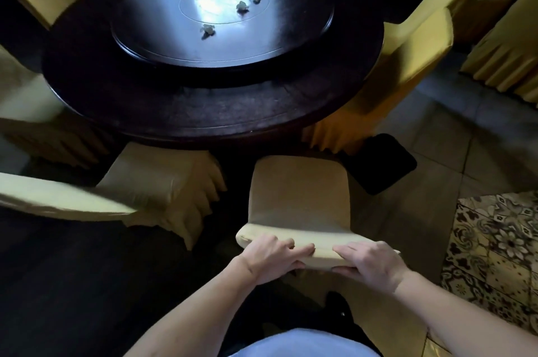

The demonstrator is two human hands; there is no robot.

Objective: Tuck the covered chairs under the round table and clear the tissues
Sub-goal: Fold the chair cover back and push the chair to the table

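Your left hand (269, 254) and right hand (369, 262) both grip the chair (300, 196) by its top rail, seat just short of the tabletop (203, 112). The cover looks soft and slippery; hold the frame beneath. Three light tissues (208, 30) sit mid-tabletop.

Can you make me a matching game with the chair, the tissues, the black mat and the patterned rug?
1. Chair
2. Tissues
3. Black mat
4. Patterned rug

A. on the turntable
B. far right on the floor
C. gripped by both hands at its backrest
D. on the floor beside the chair, by the table

Pairs: 1-C, 2-A, 3-D, 4-B
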